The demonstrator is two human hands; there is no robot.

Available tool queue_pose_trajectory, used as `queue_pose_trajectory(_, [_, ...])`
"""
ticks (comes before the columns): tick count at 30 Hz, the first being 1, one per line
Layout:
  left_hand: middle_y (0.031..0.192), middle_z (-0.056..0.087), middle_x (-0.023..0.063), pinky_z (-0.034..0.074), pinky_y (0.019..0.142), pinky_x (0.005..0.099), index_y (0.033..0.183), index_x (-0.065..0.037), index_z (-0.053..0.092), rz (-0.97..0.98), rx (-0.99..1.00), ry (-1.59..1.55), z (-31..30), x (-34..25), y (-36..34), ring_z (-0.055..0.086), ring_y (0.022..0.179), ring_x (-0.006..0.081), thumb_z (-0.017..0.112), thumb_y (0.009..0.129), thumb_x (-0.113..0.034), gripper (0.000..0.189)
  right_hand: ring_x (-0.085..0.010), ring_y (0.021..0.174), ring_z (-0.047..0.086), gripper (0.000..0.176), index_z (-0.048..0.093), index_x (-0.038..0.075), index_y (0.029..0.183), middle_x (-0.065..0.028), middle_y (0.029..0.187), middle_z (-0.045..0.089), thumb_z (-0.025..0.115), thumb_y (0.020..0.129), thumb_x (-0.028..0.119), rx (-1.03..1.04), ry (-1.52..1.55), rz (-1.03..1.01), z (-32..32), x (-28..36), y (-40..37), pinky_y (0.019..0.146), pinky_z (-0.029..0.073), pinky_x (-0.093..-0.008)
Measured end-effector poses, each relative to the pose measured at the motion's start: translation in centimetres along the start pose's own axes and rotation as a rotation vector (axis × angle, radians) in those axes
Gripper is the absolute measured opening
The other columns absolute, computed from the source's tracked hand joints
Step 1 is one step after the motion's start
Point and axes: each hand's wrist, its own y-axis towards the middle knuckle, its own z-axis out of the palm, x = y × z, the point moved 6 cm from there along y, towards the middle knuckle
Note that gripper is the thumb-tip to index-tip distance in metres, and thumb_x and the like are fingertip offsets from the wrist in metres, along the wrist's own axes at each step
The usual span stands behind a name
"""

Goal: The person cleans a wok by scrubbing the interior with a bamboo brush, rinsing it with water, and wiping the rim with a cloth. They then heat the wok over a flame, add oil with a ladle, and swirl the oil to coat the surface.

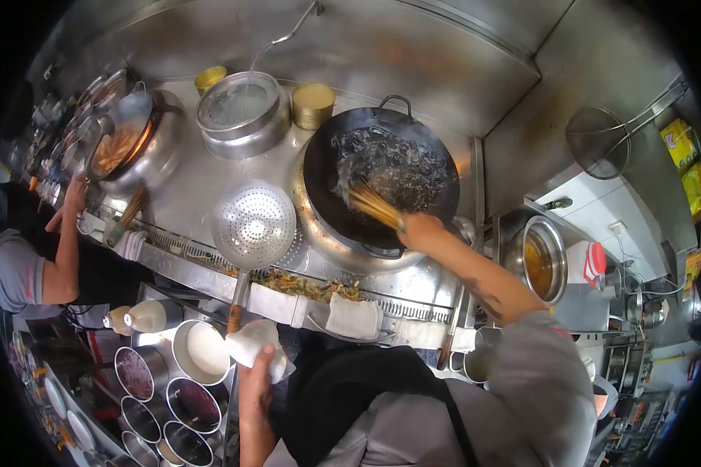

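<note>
My right hand (pixel 423 233) is closed round a bamboo wok brush (pixel 378 204), its bristles down in the foamy liquid of a black wok (pixel 327 156). The wok sits on a round steel burner ring (pixel 313 226), its loop handle toward the back wall. Low in view, my left hand (pixel 255 389) grips a folded white cloth (pixel 251 342), thumb on top. Just above that cloth, the wooden handle of a large perforated skimmer (pixel 255 222) ends close by; its round bowl rests over the steel stove top.
Left of the wok stand a lidded steel pot (pixel 241 117) and a yellow tin (pixel 313 105). Food scraps (pixel 308 286) line the front gutter. Several round containers (pixel 202 354) sit lower left. A co-worker (pixel 39 265) stands at another wok. A steel pot of brown liquid (pixel 539 261) is at right.
</note>
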Motion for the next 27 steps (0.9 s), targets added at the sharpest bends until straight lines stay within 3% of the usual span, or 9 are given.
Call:
queue_pose_trajectory(2, [0.096, 0.058, 0.0128, 0.051, 0.064, 0.0340, 0.126, 0.001, 0.043, -0.033, -0.004, -0.011, -0.5, 0.4, 0.2, 0.061, 0.075, 0.0227, 0.064, 0.082, -0.023, 0.055, -0.0367, 0.090, 0.065, 0.034, 0.064, 0.006, 0.101, -0.0204, 0.093, 0.067, 0.065, 0.077, 0.030, 0.128, -0.085, 0.100, -2.5, -3.3, -1.8, 0.080, 0.052, -0.0467])
queue_pose_trajectory(5, [0.097, 0.058, 0.0132, 0.051, 0.064, 0.0342, 0.127, 0.001, 0.043, -0.052, 0.038, -0.018, -0.3, 0.6, 0.2, 0.061, 0.076, 0.0232, 0.064, 0.081, -0.024, 0.056, -0.0358, 0.088, 0.065, 0.026, 0.066, 0.006, 0.096, -0.0187, 0.095, 0.067, 0.063, 0.079, 0.026, -0.081, -0.151, 0.294, -4.5, -10.2, 2.4, 0.077, 0.053, -0.0454])
queue_pose_trajectory(7, [0.097, 0.058, 0.0133, 0.050, 0.064, 0.0342, 0.127, 0.001, 0.043, -0.037, 0.046, -0.027, -0.3, 0.6, 0.0, 0.061, 0.076, 0.0231, 0.065, 0.081, -0.024, 0.057, -0.0358, 0.089, 0.065, 0.029, 0.065, 0.005, 0.098, -0.0199, 0.094, 0.067, 0.063, 0.079, 0.027, -0.122, -0.086, 0.310, -3.2, -9.2, 2.9, 0.078, 0.052, -0.0456])
queue_pose_trajectory(10, [0.096, 0.058, 0.0131, 0.050, 0.063, 0.0342, 0.125, 0.002, 0.044, -0.010, 0.017, -0.041, -1.4, 0.5, -0.6, 0.061, 0.075, 0.0228, 0.065, 0.079, -0.026, 0.057, -0.0376, 0.088, 0.065, 0.039, 0.062, 0.005, 0.107, -0.0211, 0.092, 0.067, 0.064, 0.078, 0.031, -0.042, -0.114, 0.100, -1.4, -6.9, -1.4, 0.080, 0.051, -0.0463])
queue_pose_trajectory(13, [0.095, 0.059, 0.0132, 0.051, 0.064, 0.0346, 0.125, 0.002, 0.044, -0.010, -0.029, -0.090, -2.0, -0.1, -1.1, 0.061, 0.075, 0.0235, 0.065, 0.080, -0.028, 0.058, -0.0352, 0.095, 0.064, 0.036, 0.063, 0.007, 0.109, -0.0194, 0.100, 0.066, 0.060, 0.080, 0.029, -0.009, -0.068, 0.154, -3.2, -9.2, 0.6, 0.084, 0.051, -0.0463])
queue_pose_trajectory(14, [0.095, 0.059, 0.0134, 0.051, 0.065, 0.0348, 0.124, 0.002, 0.044, -0.021, -0.044, -0.095, -2.1, -0.1, -1.2, 0.061, 0.076, 0.0237, 0.064, 0.080, -0.029, 0.057, -0.0357, 0.093, 0.064, 0.032, 0.066, 0.009, 0.105, -0.0189, 0.097, 0.067, 0.061, 0.080, 0.029, -0.151, -0.076, 0.204, -4.5, -8.9, 2.8, 0.083, 0.051, -0.0453])
queue_pose_trajectory(18, [0.096, 0.060, 0.0141, 0.052, 0.068, 0.0355, 0.123, 0.002, 0.046, -0.075, -0.079, -0.105, -2.1, 0.8, -2.0, 0.062, 0.079, 0.0242, 0.062, 0.083, -0.033, 0.056, -0.0354, 0.089, 0.065, 0.031, 0.068, 0.003, 0.097, -0.0205, 0.093, 0.067, 0.061, 0.077, 0.025, -0.120, 0.387, 0.127, -4.4, -2.5, 9.4, 0.080, 0.051, -0.0445])
queue_pose_trajectory(23, [0.095, 0.061, 0.0142, 0.051, 0.067, 0.0355, 0.122, 0.002, 0.048, -0.106, -0.076, -0.123, -0.8, 0.3, -2.6, 0.062, 0.077, 0.0242, 0.059, 0.085, -0.033, 0.051, -0.0386, 0.087, 0.065, 0.028, 0.068, 0.003, 0.092, -0.0219, 0.090, 0.067, 0.060, 0.079, 0.026, -0.141, 0.162, -0.010, -0.5, 3.6, 2.8, 0.081, 0.051, -0.0460])
queue_pose_trajectory(27, [0.094, 0.060, 0.0134, 0.050, 0.065, 0.0347, 0.121, 0.002, 0.048, -0.083, -0.079, -0.062, -2.4, 0.2, -2.5, 0.062, 0.077, 0.0239, 0.059, 0.085, -0.033, 0.052, -0.0368, 0.085, 0.066, 0.026, 0.069, 0.004, 0.093, -0.0194, 0.091, 0.068, 0.058, 0.079, 0.023, -0.028, -0.041, 0.008, -2.3, -2.3, 1.6, 0.079, 0.052, -0.0443])
